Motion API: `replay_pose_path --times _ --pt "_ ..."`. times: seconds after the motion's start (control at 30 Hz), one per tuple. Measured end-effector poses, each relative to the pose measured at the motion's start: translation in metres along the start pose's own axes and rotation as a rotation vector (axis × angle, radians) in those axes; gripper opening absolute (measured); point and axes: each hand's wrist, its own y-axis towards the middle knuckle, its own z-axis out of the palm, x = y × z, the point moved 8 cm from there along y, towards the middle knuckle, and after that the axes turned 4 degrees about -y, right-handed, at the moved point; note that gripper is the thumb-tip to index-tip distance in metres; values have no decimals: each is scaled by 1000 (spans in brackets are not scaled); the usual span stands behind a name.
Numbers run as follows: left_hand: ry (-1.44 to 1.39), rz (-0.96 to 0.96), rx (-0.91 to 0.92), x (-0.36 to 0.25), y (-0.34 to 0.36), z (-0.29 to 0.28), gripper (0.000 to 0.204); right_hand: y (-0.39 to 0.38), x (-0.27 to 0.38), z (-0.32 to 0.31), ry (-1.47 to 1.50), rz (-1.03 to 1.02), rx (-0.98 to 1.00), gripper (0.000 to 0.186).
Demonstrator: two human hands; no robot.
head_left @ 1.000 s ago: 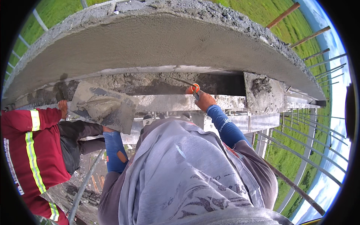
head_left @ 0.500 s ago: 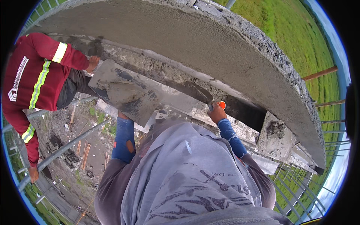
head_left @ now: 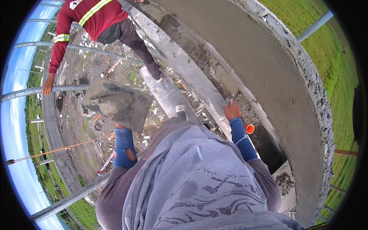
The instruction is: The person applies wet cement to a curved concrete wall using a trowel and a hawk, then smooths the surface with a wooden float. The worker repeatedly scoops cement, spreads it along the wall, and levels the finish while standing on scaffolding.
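On the left, my left hand (head_left: 119, 125) is mostly hidden beneath a flat mortar board (head_left: 140, 111), which it holds up from below. A heap of wet grey mortar (head_left: 112, 105) lies on the board. My right hand (head_left: 232, 111) is closed around the handle end of a trowel (head_left: 226, 82), whose blade rests in the channel between the ledge and the curved wall; its grip is largely covered by my fingers. Just right of my right wrist, an orange pipe end (head_left: 250, 128) sticks up from the channel.
A curved wall (head_left: 268, 69) of grey plaster rises on the right. A co-worker in a maroon top (head_left: 99, 19) stands on a narrow plank (head_left: 161, 94) at the upper left, one hand on a metal rail (head_left: 69, 88). Rubble-strewn ground lies far below.
My view has turned left. The mortar board has moved away from the ledge and now hangs over the open drop. My right hand has shifted along the channel, away from the orange pipe end.
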Motion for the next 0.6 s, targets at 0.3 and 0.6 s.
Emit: replay_pose_path --times 0.3,0.6 --pt "19 155 -321 -66 -31 -151 61 68 36 50 165 70 9 42" --pt "-158 220 -247 -98 52 -170 60 77 11 80 152 374 -82 51"
